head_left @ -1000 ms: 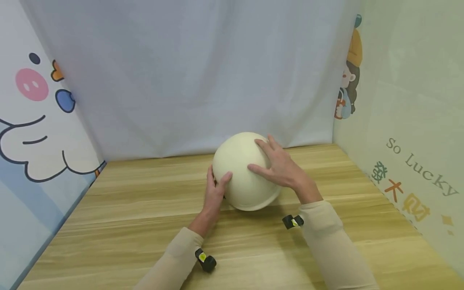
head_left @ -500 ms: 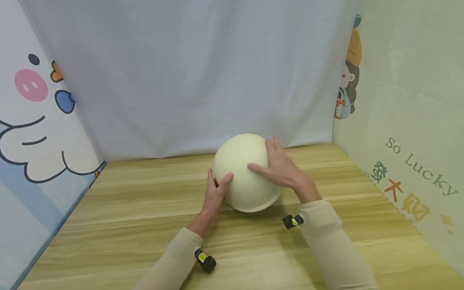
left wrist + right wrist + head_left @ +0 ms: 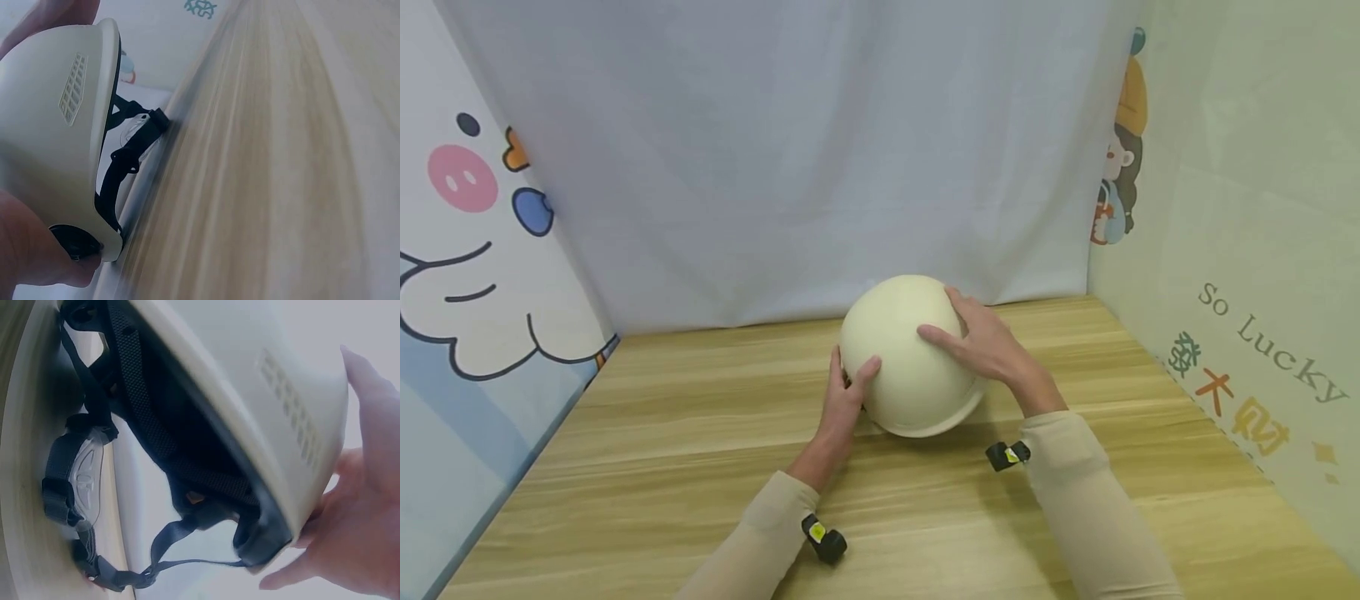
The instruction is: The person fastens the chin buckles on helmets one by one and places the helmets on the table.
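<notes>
A cream safety helmet (image 3: 902, 358) stands tilted over the wood-grain table, its rounded shell turned up toward the head camera. My left hand (image 3: 844, 404) grips its left edge, thumb on the shell and fingers round the side. On the upper right, my right hand (image 3: 988, 342) holds the shell with the thumb in front and fingers reaching over the far side. Black webbing (image 3: 140, 394) lines the inside in the right wrist view. A black chin strap (image 3: 128, 153) hangs below the rim, and its clear chin cup (image 3: 86, 478) is close to the tabletop.
The wooden table (image 3: 700, 467) runs back to a pale grey curtain (image 3: 775, 167). A cartoon-printed panel (image 3: 467, 275) borders the left side, and a pale green wall (image 3: 1247, 208) with lettering borders the right. A small black device (image 3: 825, 540) sits at the left wrist.
The right hand's spread fingers have slid along the shell and drawn closer together, and its thumb has shifted slightly. The left hand and helmet have barely moved.
</notes>
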Demonstrator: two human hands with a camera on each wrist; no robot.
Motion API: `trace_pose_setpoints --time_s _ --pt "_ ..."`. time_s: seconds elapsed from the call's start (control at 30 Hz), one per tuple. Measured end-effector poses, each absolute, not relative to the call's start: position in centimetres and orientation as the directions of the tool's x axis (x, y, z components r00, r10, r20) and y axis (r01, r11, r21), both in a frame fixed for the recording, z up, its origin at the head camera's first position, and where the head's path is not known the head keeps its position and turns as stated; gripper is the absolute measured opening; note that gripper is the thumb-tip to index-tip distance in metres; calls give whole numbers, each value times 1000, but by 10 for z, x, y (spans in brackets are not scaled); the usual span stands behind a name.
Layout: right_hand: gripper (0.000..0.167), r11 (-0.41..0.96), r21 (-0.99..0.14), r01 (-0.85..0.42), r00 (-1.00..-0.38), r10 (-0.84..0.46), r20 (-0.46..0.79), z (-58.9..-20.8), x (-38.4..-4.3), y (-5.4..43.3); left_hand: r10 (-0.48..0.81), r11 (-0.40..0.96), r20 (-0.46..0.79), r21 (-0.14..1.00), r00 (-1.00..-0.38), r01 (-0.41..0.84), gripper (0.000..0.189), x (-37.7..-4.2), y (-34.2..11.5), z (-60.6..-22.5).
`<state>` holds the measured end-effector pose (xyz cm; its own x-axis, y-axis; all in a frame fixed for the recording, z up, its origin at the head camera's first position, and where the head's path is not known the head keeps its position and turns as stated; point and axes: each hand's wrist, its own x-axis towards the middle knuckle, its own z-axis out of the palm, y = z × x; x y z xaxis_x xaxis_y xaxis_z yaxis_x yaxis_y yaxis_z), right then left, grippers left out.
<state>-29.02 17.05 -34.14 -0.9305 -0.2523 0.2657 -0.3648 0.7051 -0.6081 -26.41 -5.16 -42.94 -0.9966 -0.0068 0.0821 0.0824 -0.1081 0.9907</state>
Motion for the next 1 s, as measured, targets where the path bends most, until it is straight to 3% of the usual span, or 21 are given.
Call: trace_pose_setpoints --time_s 0.13,0.47,0.53,0.73,1.0 --pt "85 672 -652 -351 -937 -251 245 -342 -291 174 -13 -145 91 985 -996 92 91 -266 -53 -431" --pt "53 537 -768 -348 -936 -254 245 -343 -299 194 37 -182 120 977 -992 111 82 -266 -55 -432" --pt "57 533 -767 -356 -932 -265 249 -345 -300 194 38 -181 124 977 -992 115 81 -266 -56 -432" --pt "93 562 -786 -257 -960 -245 138 -350 -302 195 17 -167 138 977 -990 134 84 -266 -56 -433" --pt "87 580 -787 -208 -969 -231 85 -358 -305 196 17 -138 146 980 -989 142 88 -264 -55 -431"
